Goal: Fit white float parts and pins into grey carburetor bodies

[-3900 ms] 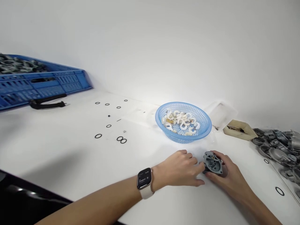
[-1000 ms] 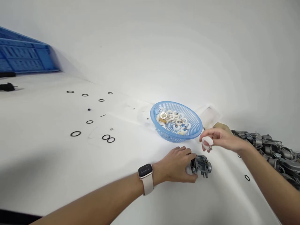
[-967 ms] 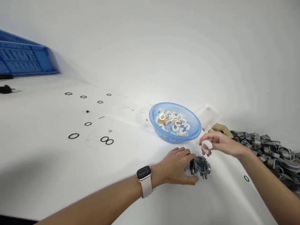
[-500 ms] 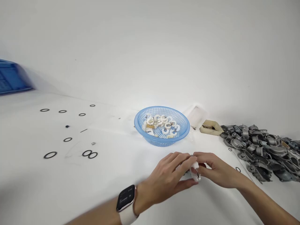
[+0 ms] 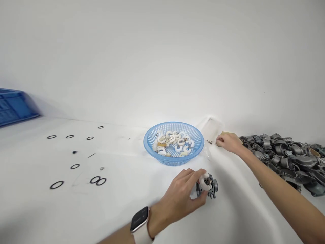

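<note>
My left hand (image 5: 181, 193), with a watch on its wrist, is closed around a small grey metal carburetor (image 5: 214, 185). A white C-shaped float (image 5: 204, 183) sits on the carburetor, under my thumb and fingers. Farther back, my right hand (image 5: 230, 142) is at the small yellowish box (image 5: 225, 133) and covers most of it. Its fingertips are pinched together; whatever they hold, if anything, is too small to see.
A blue plastic basket (image 5: 174, 162) holds several white floats. Beside it stands a whitish tray (image 5: 212, 127). Grey metal parts (image 5: 291, 159) are heaped at the right. Black rings (image 5: 56, 184) lie scattered on the left, and a blue crate (image 5: 17, 106) stands at the far left.
My right hand has left the carburetor and moved back and right to the small box. My left hand still holds the carburetor, now in plainer view. The camera view has tilted slightly.
</note>
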Tool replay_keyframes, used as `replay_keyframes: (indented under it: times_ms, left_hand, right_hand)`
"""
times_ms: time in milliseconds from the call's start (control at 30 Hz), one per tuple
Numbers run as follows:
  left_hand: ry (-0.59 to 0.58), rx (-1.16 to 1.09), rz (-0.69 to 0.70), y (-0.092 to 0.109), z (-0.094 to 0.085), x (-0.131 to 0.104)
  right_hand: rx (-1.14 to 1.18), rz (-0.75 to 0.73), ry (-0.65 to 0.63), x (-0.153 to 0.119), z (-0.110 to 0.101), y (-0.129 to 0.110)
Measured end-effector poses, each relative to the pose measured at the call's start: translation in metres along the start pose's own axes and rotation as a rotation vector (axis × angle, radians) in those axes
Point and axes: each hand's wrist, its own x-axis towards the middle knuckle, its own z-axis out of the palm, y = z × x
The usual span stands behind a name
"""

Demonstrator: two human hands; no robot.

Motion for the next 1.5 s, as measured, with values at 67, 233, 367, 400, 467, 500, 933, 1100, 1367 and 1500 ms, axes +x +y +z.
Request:
replay_keyframes:
  times_ms: [67,233,367,400,467,500,933,1100,1367,1500]
  left_hand:
    - [0.016,0.03,0.033,0.0,0.0,0.001]
    - [0.045,0.067,0.046,-0.002,-0.003,0.001]
    - [0.037,0.072,0.055,-0.003,-0.003,-0.001]
    - [0.027,0.076,0.055,-0.003,-0.003,-0.001]
    - [0.014,0.081,0.057,-0.002,-0.002,-0.002]
    - [0.013,0.079,0.057,-0.002,-0.002,-0.002]
    - [-0.1,0.08,-0.055,-0.006,-0.004,0.0]
    - [-0.13,0.09,-0.035,-0.012,-0.008,0.001]
    - [-0.186,0.041,-0.049,-0.003,-0.008,0.008]
    - [-0.245,0.005,-0.154,0.003,-0.003,0.013]
  right_hand:
    - [-0.118,0.017,-0.023,0.021,0.016,-0.012]
    - [-0.288,0.015,-0.078,0.055,0.042,-0.029]
    - [-0.393,0.026,-0.124,0.07,0.049,-0.025]
    - [-0.417,0.032,-0.136,0.073,0.049,-0.024]
    - [-0.455,0.041,-0.157,0.078,0.05,-0.022]
    - [-0.469,0.045,-0.165,0.08,0.049,-0.022]
    - [-0.226,0.075,-0.027,0.063,0.026,-0.03]
    - [0.153,-0.049,0.06,0.007,0.023,-0.024]
    - [0.81,-0.165,0.029,-0.097,0.046,-0.028]
    - [1.027,-0.159,0.004,-0.109,0.049,-0.035]
